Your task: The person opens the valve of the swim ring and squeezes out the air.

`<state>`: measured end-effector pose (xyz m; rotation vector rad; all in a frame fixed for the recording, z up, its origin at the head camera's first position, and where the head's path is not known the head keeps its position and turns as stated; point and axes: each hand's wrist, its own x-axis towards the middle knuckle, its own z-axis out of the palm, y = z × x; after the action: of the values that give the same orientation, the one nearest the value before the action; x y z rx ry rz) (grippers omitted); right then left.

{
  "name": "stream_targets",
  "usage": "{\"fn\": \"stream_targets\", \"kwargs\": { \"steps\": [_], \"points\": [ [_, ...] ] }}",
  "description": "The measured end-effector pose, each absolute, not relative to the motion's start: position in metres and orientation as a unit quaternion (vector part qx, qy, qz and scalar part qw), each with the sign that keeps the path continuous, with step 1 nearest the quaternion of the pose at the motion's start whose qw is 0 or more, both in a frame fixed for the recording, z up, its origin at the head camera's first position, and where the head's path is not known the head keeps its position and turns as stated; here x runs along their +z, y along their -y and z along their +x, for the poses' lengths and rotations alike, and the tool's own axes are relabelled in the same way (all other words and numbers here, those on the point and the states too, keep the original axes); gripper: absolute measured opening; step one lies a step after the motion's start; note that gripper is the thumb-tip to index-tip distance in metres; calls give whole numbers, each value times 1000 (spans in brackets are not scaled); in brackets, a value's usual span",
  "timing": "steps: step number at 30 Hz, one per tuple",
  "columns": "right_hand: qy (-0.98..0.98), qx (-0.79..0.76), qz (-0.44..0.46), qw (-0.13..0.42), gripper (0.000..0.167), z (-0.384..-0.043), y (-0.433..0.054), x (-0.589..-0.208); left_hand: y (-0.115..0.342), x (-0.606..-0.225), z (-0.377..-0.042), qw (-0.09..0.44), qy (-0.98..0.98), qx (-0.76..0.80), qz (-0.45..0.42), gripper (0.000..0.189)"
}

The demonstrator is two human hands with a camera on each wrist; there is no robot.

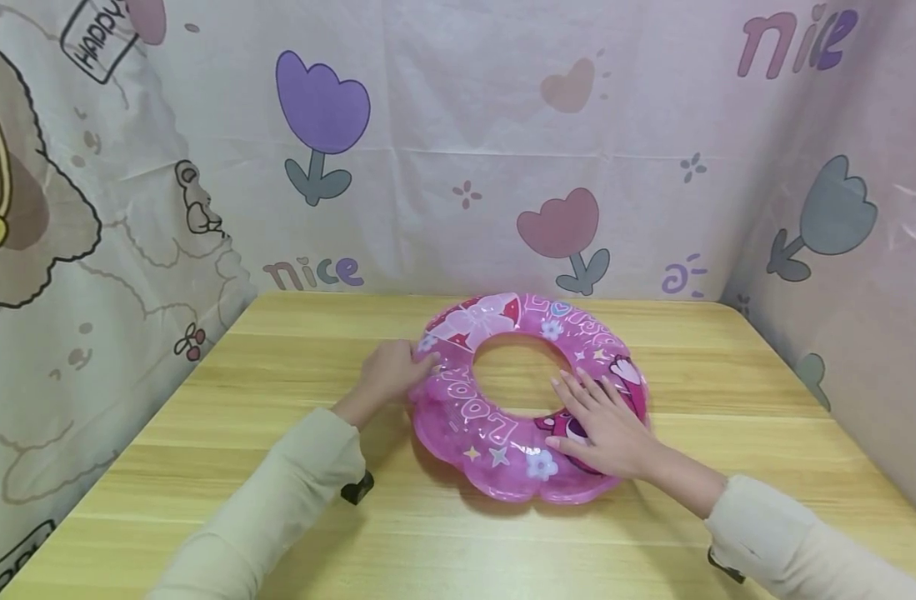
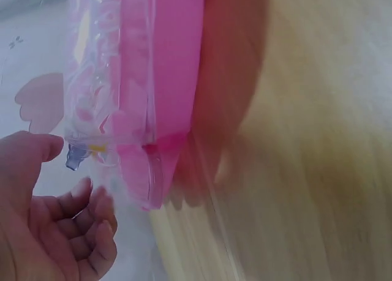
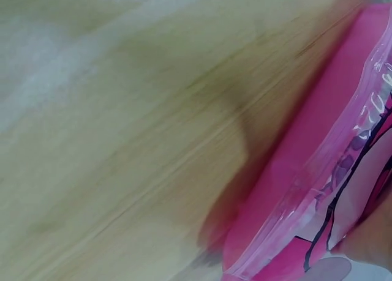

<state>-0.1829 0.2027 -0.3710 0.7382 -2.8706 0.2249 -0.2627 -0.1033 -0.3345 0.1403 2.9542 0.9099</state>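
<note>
A pink inflatable swim ring (image 1: 488,421) with a scalloped edge, white lettering, flowers and a printed bow lies on the wooden table. At its left edge is my left hand (image 1: 388,372), the thumb overlapping the rim in the head view. From the left wrist, that hand (image 2: 58,223) shows loosely curled fingers with a gap below the thumb, near a small bluish tab (image 2: 75,157) on the ring. My right hand (image 1: 603,429) rests on the ring's near right part, fingers spread over a printed cartoon face. The right wrist view shows the ring's pink side (image 3: 306,146).
The wood-grain table (image 1: 728,400) extends around the ring on all sides. Behind it hangs a pale printed cloth (image 1: 442,100) with tulips and hearts, and similar cloth covers the left and right sides. Small black devices (image 1: 357,488) sit under the cuffs.
</note>
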Motion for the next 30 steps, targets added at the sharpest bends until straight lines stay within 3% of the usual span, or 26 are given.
{"fn": "stream_targets", "kwargs": {
  "steps": [16,30],
  "points": [
    [960,74,257,84,79,-183,-204,-376,101,-326,-280,140,-951,276,13,37],
    [961,66,256,79,75,-181,-203,-377,101,-322,-281,211,-911,354,4,24]
  ]
}}
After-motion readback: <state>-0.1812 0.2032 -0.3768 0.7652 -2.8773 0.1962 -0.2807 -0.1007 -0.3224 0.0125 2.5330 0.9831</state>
